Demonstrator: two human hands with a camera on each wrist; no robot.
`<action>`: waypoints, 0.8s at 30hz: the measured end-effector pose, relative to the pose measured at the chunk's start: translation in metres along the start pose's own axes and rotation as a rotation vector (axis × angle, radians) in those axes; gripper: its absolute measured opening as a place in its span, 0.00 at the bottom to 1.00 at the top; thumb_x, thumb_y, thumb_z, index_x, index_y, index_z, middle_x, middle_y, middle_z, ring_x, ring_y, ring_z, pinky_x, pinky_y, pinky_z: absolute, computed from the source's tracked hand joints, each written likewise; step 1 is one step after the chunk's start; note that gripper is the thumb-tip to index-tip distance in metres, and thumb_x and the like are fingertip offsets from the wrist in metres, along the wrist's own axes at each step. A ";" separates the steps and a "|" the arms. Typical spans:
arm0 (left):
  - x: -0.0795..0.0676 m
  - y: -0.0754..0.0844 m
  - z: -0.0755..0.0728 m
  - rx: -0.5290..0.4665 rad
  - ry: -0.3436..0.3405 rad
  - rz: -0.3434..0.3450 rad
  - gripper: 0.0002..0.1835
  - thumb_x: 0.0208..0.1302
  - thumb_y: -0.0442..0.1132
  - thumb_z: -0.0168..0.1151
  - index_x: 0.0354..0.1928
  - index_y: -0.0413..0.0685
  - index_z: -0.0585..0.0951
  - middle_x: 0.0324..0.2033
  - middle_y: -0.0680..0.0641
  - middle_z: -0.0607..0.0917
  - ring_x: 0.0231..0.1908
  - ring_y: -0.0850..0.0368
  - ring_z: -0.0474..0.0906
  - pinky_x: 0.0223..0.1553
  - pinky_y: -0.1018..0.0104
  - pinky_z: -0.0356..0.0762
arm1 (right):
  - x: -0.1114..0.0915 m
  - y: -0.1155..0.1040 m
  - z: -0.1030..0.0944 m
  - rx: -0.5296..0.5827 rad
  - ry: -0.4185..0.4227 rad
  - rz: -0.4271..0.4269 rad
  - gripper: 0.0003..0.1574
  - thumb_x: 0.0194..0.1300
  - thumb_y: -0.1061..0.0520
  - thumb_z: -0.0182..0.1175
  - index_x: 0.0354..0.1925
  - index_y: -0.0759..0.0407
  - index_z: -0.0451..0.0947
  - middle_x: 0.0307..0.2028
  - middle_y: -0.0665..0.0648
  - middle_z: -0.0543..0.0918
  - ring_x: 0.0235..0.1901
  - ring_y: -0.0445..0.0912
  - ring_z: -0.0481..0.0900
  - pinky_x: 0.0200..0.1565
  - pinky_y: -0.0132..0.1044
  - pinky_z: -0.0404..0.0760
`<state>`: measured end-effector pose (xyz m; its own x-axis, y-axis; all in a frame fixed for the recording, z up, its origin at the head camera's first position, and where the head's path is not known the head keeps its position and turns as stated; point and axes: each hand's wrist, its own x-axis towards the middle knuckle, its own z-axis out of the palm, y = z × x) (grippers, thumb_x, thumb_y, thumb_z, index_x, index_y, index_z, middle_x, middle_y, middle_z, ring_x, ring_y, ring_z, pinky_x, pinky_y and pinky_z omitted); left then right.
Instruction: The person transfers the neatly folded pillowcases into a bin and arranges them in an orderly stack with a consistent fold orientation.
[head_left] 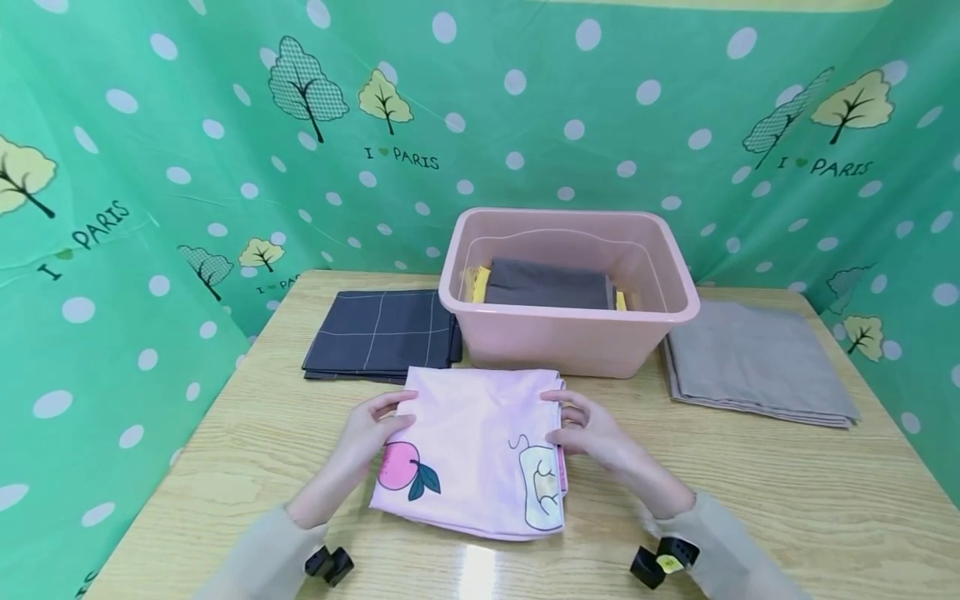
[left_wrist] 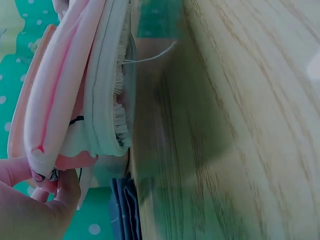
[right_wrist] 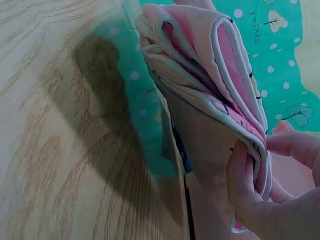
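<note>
1. Between your two hands, the pink cloth (head_left: 472, 450) is held clear of the table (head_left: 225, 483), in front of the tub (head_left: 555, 337); its shadow falls on the wood in the right wrist view.
2. Your left hand (head_left: 372, 429) pinches the cloth's left edge, thumb and fingers nearly closed, with only the fabric between them.
3. Your right hand (head_left: 592, 425) grips the right edge likewise, thumb on one side, curled fingers on the other.
4. You have a soft, thick, roughly rectangular bundle: rounded folds stack in layers, brighter pink shows inside them, and the left wrist view shows a frayed fringe (left_wrist: 120, 125) and a loose white thread (left_wrist: 157, 54).
5. Facing you, its pale surface bears a printed pink fruit (head_left: 399, 465) with dark leaves and, at the right, an outlined figure (head_left: 542, 490).
6. Beyond it, the smooth, round-cornered tub holds a folded charcoal cloth (head_left: 547, 283) and something yellow (head_left: 481, 284), mostly hidden.
7. To the tub's left lies a flat navy cloth (head_left: 382, 329) with thin white gridlines; to its right, a plain grey cloth (head_left: 757, 358), folded in layers.
8. Under your work runs pale, streaky wood grain; behind hangs a rippled green curtain (head_left: 517, 175) with white dots and trees.
</note>
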<state>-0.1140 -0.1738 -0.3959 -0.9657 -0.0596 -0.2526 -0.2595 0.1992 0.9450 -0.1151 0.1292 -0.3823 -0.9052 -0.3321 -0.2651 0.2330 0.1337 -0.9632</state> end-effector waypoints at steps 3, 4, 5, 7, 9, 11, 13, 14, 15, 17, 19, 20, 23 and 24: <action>0.005 -0.007 0.005 -0.019 -0.003 0.002 0.20 0.52 0.37 0.62 0.50 0.46 0.77 0.53 0.39 0.73 0.37 0.59 0.77 0.37 0.69 0.76 | -0.002 0.001 -0.003 -0.003 0.020 0.014 0.37 0.50 0.66 0.59 0.59 0.64 0.61 0.43 0.64 0.76 0.36 0.46 0.77 0.38 0.39 0.78; 0.009 -0.013 0.005 -0.032 -0.008 0.013 0.20 0.52 0.37 0.62 0.50 0.47 0.77 0.52 0.40 0.74 0.37 0.59 0.77 0.36 0.69 0.76 | -0.003 0.001 -0.004 -0.004 0.027 0.018 0.37 0.49 0.66 0.59 0.59 0.63 0.61 0.44 0.64 0.75 0.36 0.46 0.77 0.38 0.39 0.78; 0.013 -0.019 0.006 -0.042 -0.014 0.019 0.20 0.51 0.39 0.63 0.49 0.49 0.78 0.51 0.41 0.74 0.36 0.60 0.78 0.36 0.69 0.76 | -0.004 0.001 -0.005 -0.004 0.032 0.023 0.37 0.49 0.66 0.59 0.59 0.63 0.62 0.44 0.64 0.75 0.37 0.47 0.77 0.39 0.39 0.78; 0.015 -0.023 0.008 -0.055 -0.025 0.031 0.20 0.50 0.40 0.64 0.48 0.50 0.78 0.50 0.42 0.75 0.35 0.60 0.78 0.35 0.70 0.76 | -0.005 0.001 -0.008 -0.004 0.037 0.025 0.37 0.49 0.66 0.59 0.59 0.63 0.61 0.46 0.65 0.75 0.38 0.47 0.77 0.39 0.39 0.78; 0.014 -0.020 0.012 -0.055 -0.020 0.025 0.19 0.51 0.38 0.64 0.48 0.49 0.78 0.50 0.42 0.76 0.35 0.59 0.78 0.35 0.70 0.77 | -0.007 0.001 -0.011 -0.007 0.042 0.029 0.37 0.50 0.66 0.59 0.59 0.63 0.61 0.47 0.66 0.74 0.38 0.47 0.77 0.39 0.39 0.78; 0.010 -0.010 0.017 -0.046 -0.008 0.001 0.18 0.52 0.34 0.62 0.48 0.46 0.78 0.50 0.41 0.76 0.35 0.58 0.78 0.36 0.68 0.77 | -0.009 0.002 -0.014 -0.011 0.045 0.032 0.37 0.50 0.66 0.59 0.59 0.63 0.61 0.47 0.66 0.75 0.38 0.47 0.77 0.39 0.39 0.78; 0.005 0.000 0.021 -0.033 -0.007 -0.021 0.19 0.52 0.31 0.60 0.49 0.44 0.77 0.50 0.40 0.75 0.36 0.58 0.77 0.37 0.68 0.76 | -0.011 0.002 -0.018 -0.022 0.047 0.034 0.37 0.51 0.65 0.59 0.60 0.63 0.60 0.47 0.65 0.75 0.39 0.47 0.77 0.39 0.39 0.78; 0.004 0.004 0.023 -0.028 -0.009 -0.027 0.18 0.53 0.29 0.58 0.49 0.42 0.77 0.51 0.39 0.75 0.36 0.57 0.77 0.37 0.67 0.76 | -0.011 0.002 -0.019 -0.027 0.047 0.034 0.37 0.51 0.65 0.59 0.60 0.63 0.60 0.47 0.65 0.75 0.39 0.47 0.77 0.39 0.39 0.78; 0.003 0.006 0.025 -0.031 -0.014 -0.030 0.18 0.53 0.29 0.58 0.49 0.42 0.77 0.51 0.39 0.75 0.36 0.58 0.77 0.37 0.68 0.76 | -0.012 0.002 -0.021 -0.033 0.046 0.033 0.37 0.52 0.65 0.59 0.60 0.63 0.60 0.46 0.65 0.75 0.39 0.47 0.77 0.39 0.39 0.78; 0.003 0.008 0.028 -0.034 -0.025 -0.020 0.18 0.53 0.28 0.58 0.49 0.41 0.77 0.52 0.39 0.74 0.36 0.59 0.77 0.38 0.69 0.76 | -0.014 0.003 -0.024 -0.033 0.043 0.028 0.37 0.52 0.65 0.59 0.60 0.63 0.60 0.46 0.65 0.75 0.38 0.47 0.77 0.38 0.38 0.78; 0.004 0.009 0.031 -0.044 -0.035 -0.011 0.18 0.53 0.28 0.57 0.49 0.40 0.77 0.52 0.39 0.74 0.36 0.59 0.77 0.38 0.68 0.76 | -0.016 0.003 -0.027 -0.036 0.042 0.025 0.37 0.52 0.65 0.59 0.60 0.63 0.59 0.46 0.64 0.75 0.38 0.47 0.77 0.38 0.38 0.78; 0.004 0.010 0.032 -0.050 -0.041 -0.008 0.18 0.53 0.27 0.57 0.49 0.40 0.77 0.52 0.39 0.74 0.36 0.59 0.76 0.38 0.69 0.75 | -0.017 0.003 -0.029 -0.036 0.043 0.021 0.37 0.52 0.65 0.59 0.60 0.64 0.59 0.46 0.64 0.75 0.38 0.46 0.77 0.39 0.38 0.77; 0.005 0.012 0.036 -0.061 -0.054 -0.005 0.18 0.53 0.27 0.57 0.49 0.40 0.77 0.53 0.40 0.73 0.36 0.59 0.76 0.37 0.69 0.76 | -0.019 0.003 -0.032 -0.033 0.054 0.021 0.37 0.52 0.65 0.59 0.60 0.64 0.59 0.46 0.64 0.75 0.38 0.46 0.77 0.39 0.38 0.77; 0.005 0.012 0.037 -0.066 -0.058 -0.003 0.18 0.53 0.27 0.57 0.48 0.40 0.77 0.53 0.40 0.73 0.35 0.59 0.76 0.36 0.69 0.76 | -0.020 0.003 -0.034 -0.033 0.060 0.023 0.37 0.52 0.65 0.59 0.60 0.64 0.59 0.46 0.64 0.75 0.38 0.46 0.77 0.39 0.38 0.77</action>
<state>-0.1223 -0.1357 -0.3935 -0.9642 -0.0030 -0.2651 -0.2631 0.1342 0.9554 -0.1086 0.1675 -0.3783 -0.9196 -0.2725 -0.2831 0.2431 0.1716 -0.9547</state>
